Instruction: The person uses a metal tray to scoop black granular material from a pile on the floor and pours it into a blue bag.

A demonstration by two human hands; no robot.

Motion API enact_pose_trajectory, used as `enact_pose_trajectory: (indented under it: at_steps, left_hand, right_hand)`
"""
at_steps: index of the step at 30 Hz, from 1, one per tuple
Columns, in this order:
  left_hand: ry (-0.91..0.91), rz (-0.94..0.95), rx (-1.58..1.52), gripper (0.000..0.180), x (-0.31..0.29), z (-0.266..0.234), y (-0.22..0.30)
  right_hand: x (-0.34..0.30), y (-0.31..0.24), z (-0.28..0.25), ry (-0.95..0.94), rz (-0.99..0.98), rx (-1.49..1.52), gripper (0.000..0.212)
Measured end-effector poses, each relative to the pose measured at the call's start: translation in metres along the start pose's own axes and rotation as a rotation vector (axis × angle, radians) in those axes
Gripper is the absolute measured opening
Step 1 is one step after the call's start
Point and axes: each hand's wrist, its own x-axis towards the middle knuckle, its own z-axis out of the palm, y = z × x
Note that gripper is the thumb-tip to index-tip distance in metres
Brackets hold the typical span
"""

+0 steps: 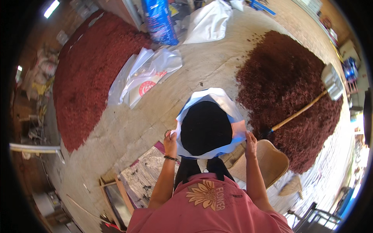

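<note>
A white and blue bag [220, 94] stands in front of my legs, its mouth spread wide. Dark black material like soil or fine compost [206, 128] fills it; its exact kind I cannot tell. My left hand [170, 144] pinches the left side of the rim, a dark braided band on that wrist. Opposite it, my right hand [251, 143] grips the right side of the rim. Both forearms reach forward from my body, and the lower part of the bag is hidden beneath its mouth.
A reddish-brown heap [97, 66] lies left, a darker one [279, 77] right. Across the right heap rests a shovel [301, 111]. Clear printed plastic bags [145, 75], a blue bag [159, 23] and a white sack [208, 23] are ahead. A tan woven scoop [268, 159] lies beside my right forearm.
</note>
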Motion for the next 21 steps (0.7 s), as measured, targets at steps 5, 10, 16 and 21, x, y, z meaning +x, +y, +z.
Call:
enact_pose_trajectory:
  at_steps: [5, 10, 16, 21]
  left_hand:
    - [0.085, 0.129, 0.209, 0.027, -0.020, 0.021, 0.027]
    - [-0.012, 0.160, 0.227, 0.023, -0.014, 0.017, 0.032]
    - [-0.057, 0.207, 0.288, 0.022, 0.000, -0.001, 0.025]
    - [-0.090, 0.270, 0.259, 0.022, 0.006, 0.001, 0.027]
  right_hand:
    - [0.002, 0.000, 0.017, 0.155, -0.052, -0.043, 0.029]
    - [0.008, 0.001, 0.033, 0.287, 0.001, -0.104, 0.032]
    - [0.013, 0.010, 0.073, 0.269, -0.095, -0.324, 0.026]
    - [-0.005, -0.020, 0.057, 0.440, 0.005, -0.028, 0.025]
